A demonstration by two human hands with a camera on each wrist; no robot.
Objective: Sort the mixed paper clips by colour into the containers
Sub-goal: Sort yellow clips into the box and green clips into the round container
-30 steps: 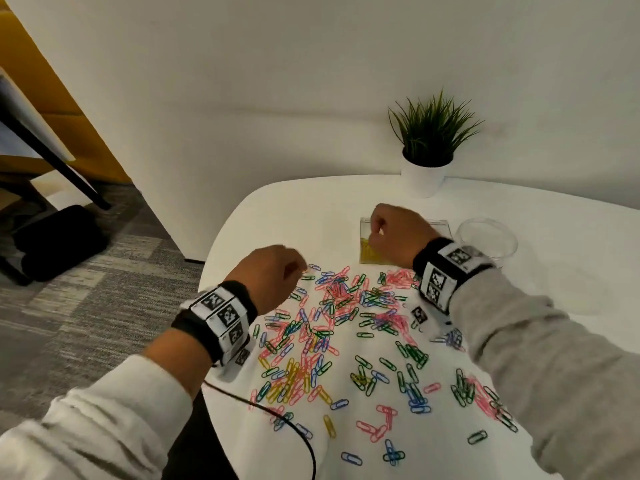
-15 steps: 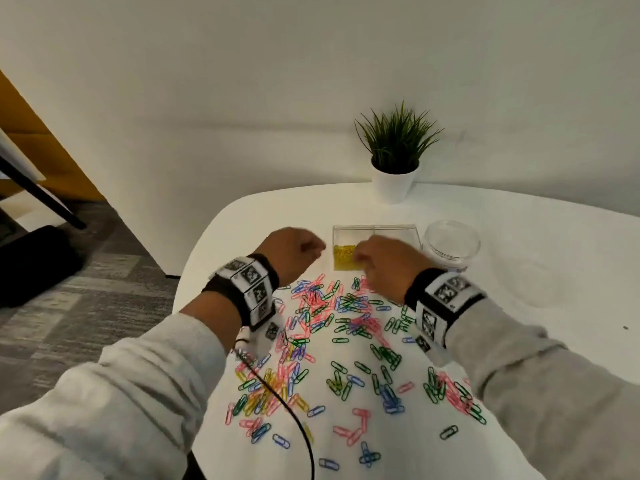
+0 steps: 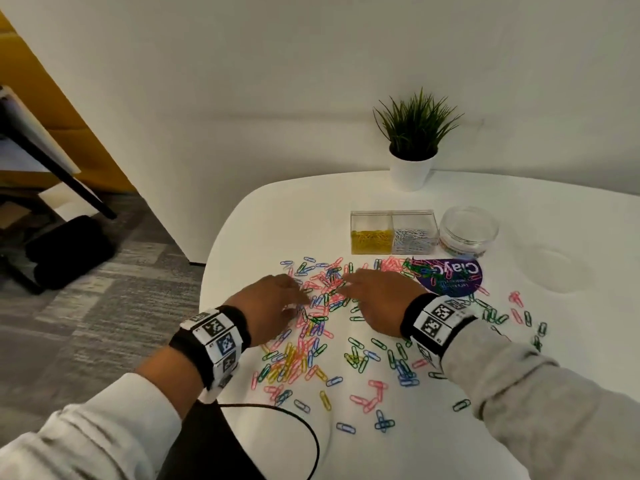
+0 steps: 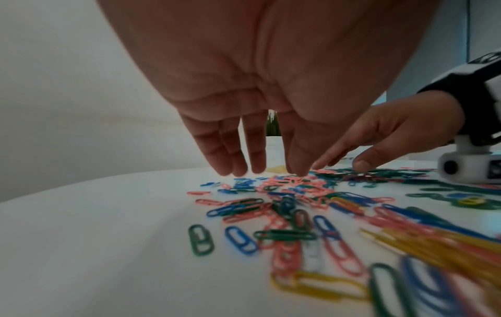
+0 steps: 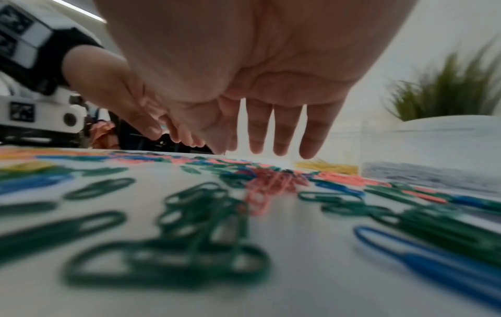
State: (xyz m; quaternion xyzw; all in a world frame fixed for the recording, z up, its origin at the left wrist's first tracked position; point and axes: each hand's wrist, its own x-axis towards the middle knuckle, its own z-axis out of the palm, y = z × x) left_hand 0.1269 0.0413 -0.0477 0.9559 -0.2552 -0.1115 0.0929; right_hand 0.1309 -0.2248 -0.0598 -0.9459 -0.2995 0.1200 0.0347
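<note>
The mixed paper clips [image 3: 322, 317] are strewn across the worktop [image 3: 263, 216] toward its near edge, before the clear containers [image 3: 393, 232]. Both the left hand [image 3: 273, 306] and right hand [image 3: 377, 299] are held released, fingers spread, over them. The clips are judged light, stiff, slippery and tangle-prone; single loops are best pinched.
</note>
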